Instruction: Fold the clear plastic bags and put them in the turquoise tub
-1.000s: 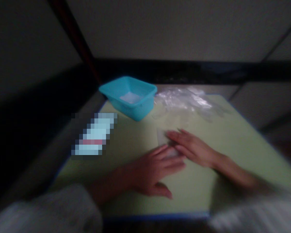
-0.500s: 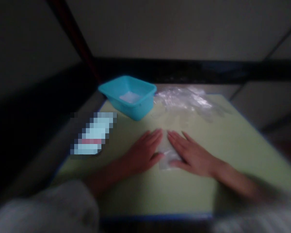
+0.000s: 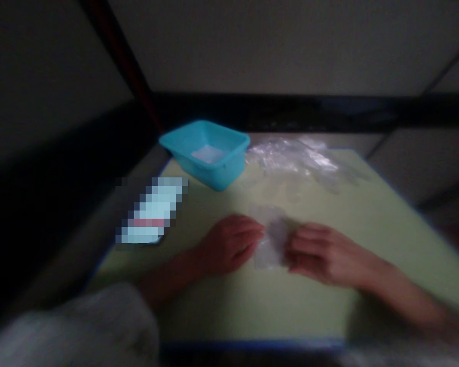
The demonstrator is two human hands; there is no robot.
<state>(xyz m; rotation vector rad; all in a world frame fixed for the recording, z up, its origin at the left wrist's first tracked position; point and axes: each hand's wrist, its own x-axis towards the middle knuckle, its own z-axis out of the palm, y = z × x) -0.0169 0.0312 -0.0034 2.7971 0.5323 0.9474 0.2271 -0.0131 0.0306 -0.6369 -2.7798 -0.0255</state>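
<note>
A small clear plastic bag [image 3: 270, 255] lies flat on the pale yellow tabletop [image 3: 252, 306] between my hands. At its left edge my left hand [image 3: 233, 243] has its fingers bent and drawn together, the fingertips touching the plastic. My right hand [image 3: 317, 252] is just right of the bag with its fingers curled in, slightly blurred. A dark shadow falls on the bag beside the right fingertips. Whatever the right fingers may pinch is hidden.
A turquoise plastic basin [image 3: 224, 176] with something white [image 3: 208, 154] inside stands at the back left. To its right lies a heap of clear plastic bags [image 3: 298, 158]. A pixelated phone-like object [image 3: 155, 211] rests at the left edge. Walls border the table behind.
Both hands lay flat with fingers stretched over the bag; now their fingers are curled. My right hand has moved right and nearer to me, uncovering more of the bag.
</note>
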